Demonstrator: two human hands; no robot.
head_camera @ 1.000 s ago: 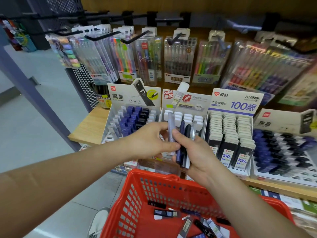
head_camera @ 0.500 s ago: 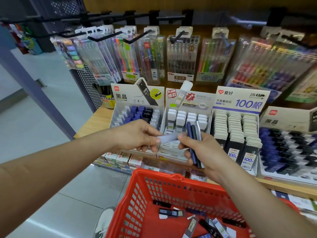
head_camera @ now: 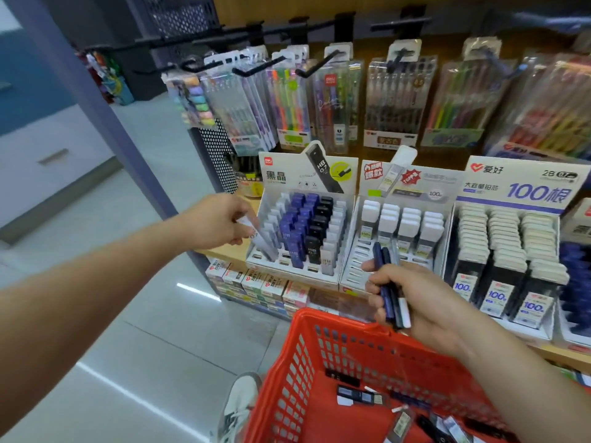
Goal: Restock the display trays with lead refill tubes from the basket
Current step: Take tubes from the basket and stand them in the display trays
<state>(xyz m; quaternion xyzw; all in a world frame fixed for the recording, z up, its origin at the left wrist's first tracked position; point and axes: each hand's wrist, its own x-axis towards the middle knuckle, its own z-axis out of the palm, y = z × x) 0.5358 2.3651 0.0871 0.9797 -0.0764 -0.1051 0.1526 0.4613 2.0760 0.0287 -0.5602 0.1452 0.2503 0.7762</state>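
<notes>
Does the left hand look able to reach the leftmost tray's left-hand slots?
Likely yes: the left hand pinches a pale tube right at the leftmost tray, nothing between; the right hand holds spare tubes aside.

Wooden shelf (head_camera: 227, 254) carries 4 cardboard trays in 1 row, close side by side: left tray (head_camera: 287, 278), second tray (head_camera: 353, 266), third tray (head_camera: 531, 329), and fourth tray (head_camera: 579, 219), cut by the frame edge. All hold standing tubes (head_camera: 299, 225).

four display trays (head_camera: 300, 278), one red basket (head_camera: 335, 321) — left hand (head_camera: 217, 223): one white tube (head_camera: 263, 243); right hand (head_camera: 422, 302): about three dark tubes (head_camera: 387, 298).
</notes>
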